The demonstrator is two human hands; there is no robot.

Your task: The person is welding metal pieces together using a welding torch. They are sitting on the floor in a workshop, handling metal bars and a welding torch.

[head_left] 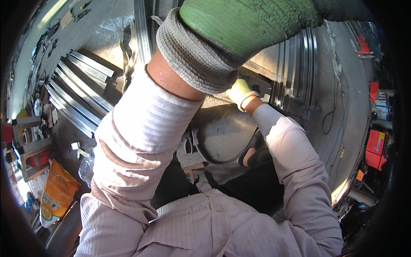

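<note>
My left hand [252, 21], in a green coated glove with a grey knit cuff, is raised very close to the view and stretches across its top. Its fingers run off toward the upper right and do not show clearly, so whether it holds anything cannot be made out. Lower down and farther off, my right hand [240, 91] wears a yellow-green glove. It is beside a dark flat metal piece [260, 85] at the end of the profiles. The left cuff hides part of the right hand, and its fingers cannot be read.
Long silvery metal profiles [295, 64] lie at the right; shorter ones [79, 92] are stacked at the left. Between my legs are a hammer [195, 167] and pliers [189, 143]. An orange bag [58, 192] stands lower left, a red box [376, 149] far right. Cables [338, 128] cross the floor.
</note>
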